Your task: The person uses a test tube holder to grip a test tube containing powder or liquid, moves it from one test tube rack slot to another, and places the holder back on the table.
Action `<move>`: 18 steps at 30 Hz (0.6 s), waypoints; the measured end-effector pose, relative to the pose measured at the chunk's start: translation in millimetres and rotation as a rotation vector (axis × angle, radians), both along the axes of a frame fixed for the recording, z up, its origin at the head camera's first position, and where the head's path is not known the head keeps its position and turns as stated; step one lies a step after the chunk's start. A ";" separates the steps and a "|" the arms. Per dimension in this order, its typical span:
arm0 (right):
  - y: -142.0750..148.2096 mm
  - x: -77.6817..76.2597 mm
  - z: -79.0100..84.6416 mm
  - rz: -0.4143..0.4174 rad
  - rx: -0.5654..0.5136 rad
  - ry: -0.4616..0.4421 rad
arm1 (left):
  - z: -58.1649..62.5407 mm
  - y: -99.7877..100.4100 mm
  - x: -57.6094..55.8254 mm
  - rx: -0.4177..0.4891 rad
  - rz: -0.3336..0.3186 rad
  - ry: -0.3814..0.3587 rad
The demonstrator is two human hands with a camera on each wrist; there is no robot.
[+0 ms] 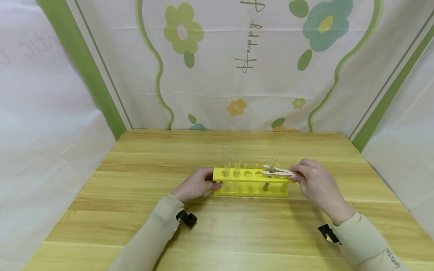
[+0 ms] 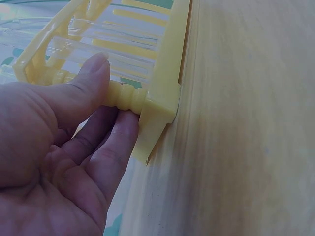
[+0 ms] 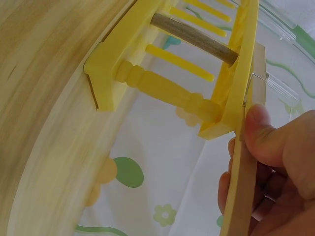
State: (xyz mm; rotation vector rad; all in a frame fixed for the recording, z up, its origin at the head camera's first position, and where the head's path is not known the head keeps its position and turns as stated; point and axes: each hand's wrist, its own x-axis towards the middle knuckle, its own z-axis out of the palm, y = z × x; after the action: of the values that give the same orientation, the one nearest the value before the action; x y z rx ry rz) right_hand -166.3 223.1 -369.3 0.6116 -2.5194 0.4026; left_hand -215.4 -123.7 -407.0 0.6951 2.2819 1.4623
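Note:
A yellow test tube rack (image 1: 250, 194) stands upright on the table. My left hand (image 1: 197, 185) grips its left end post, thumb and fingers around the ridged post (image 2: 129, 97) in the left wrist view. Two clear test tubes (image 1: 225, 160) stand in the leftmost holes. Near the right end, another test tube (image 1: 273, 161) with greyish-brown contents (image 3: 194, 38) stands through a hole. A wooden test tube clamp (image 1: 285, 174) lies level just over the top plate, its jaws around that tube. My right hand (image 1: 315, 184) pinches the clamp's handle (image 3: 239, 191) between thumb and fingers.
The wooden table (image 1: 217, 233) extends around the rack on all sides. A printed cloth (image 1: 210, 79) with flowers hangs behind the table's far edge, and white cloth (image 1: 51, 131) hangs at the sides. Yellow pegs (image 3: 182, 63) stand along the back of the rack.

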 end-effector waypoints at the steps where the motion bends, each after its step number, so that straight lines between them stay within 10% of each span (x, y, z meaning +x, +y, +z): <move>1: -0.1 0.2 0.2 -0.003 0.000 0.005 | 0.1 -0.2 0.1 0.000 0.000 0.001; 18: -0.5 2.5 11.7 -0.013 0.008 0.046 | -5.3 -0.3 -3.1 0.003 0.010 -0.014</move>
State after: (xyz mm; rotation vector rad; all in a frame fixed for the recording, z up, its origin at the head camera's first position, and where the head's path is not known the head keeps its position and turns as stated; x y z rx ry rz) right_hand -163.7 222.6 -357.6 0.6007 -2.4814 0.3696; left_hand -218.5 -124.0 -412.3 0.6734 2.2766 1.4715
